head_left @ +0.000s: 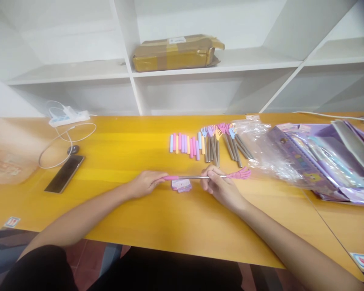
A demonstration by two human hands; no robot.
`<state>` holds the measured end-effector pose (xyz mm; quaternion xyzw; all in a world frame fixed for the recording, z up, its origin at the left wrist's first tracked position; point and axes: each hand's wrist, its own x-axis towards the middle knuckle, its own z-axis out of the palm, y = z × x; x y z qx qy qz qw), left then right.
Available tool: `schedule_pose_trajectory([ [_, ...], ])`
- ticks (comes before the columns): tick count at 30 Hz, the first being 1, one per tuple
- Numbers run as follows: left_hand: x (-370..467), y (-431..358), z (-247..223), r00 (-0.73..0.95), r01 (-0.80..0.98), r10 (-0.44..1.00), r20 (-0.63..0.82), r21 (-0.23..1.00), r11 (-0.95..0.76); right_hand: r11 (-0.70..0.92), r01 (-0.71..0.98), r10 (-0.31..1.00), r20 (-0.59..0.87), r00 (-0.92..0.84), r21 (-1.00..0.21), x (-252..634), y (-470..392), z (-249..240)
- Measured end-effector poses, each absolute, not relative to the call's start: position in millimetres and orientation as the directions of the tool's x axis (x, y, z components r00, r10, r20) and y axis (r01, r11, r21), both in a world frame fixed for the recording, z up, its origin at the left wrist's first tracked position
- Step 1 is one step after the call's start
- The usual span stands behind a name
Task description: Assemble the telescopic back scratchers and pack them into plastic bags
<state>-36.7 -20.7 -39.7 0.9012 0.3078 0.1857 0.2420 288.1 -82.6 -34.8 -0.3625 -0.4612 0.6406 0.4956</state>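
A metal rod with a pink handle at its left end and a pink hand-shaped head (240,173) at its right end is held level above the table. My left hand (146,183) pinches the pink handle (171,178). Around the rod near the pink head, my right hand (220,186) has its fingers closed. Small purple printed cards (182,185) lie just beneath the rod. Behind it is a row of pastel handles (184,144), and beside them several metal rods (212,151) with colored hand-shaped heads.
Clear plastic bags (268,151) lie right of the rods, next to a purple box (317,161) of packaged items. A phone (64,173), a round black object (73,150), a cable and a white power strip (69,118) are at left. A taped carton (174,54) sits on the shelf.
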Motion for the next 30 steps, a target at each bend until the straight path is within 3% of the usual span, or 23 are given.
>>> schedule_pose_trajectory([
  [4,-37.6,-20.3,-39.4,0.745,0.454,0.63,0.219,0.525,-0.719,-0.096,-0.318,0.965,-0.01,-0.261,-0.943,286.4,-82.5,-37.1],
  [9,-34.3,-17.6,-33.0,0.675,0.471,0.701,0.231,0.596,-0.65,-0.084,-0.276,0.948,0.008,-0.317,-0.957,293.6,-75.3,-32.4],
  [15,-30.7,-17.2,-22.6,0.531,0.468,0.825,0.19,0.747,-0.473,0.092,-0.231,0.98,0.129,-0.152,-0.969,336.0,-51.5,-20.8],
  [21,-31.1,-17.7,-22.5,0.585,0.474,0.795,0.158,0.729,-0.494,0.145,-0.193,0.988,0.153,-0.029,-0.97,358.5,-40.8,-17.6],
  [25,-31.5,-19.3,-24.4,0.634,0.447,0.759,0.144,0.733,-0.513,0.132,-0.09,0.991,0.135,-0.024,-0.987,353.8,-43.2,-23.9],
  [30,-31.8,-20.2,-22.3,0.543,0.419,0.822,0.174,0.792,-0.444,0.041,0.09,0.999,0.038,-0.028,-0.995,351.8,-47.2,-27.9],
])
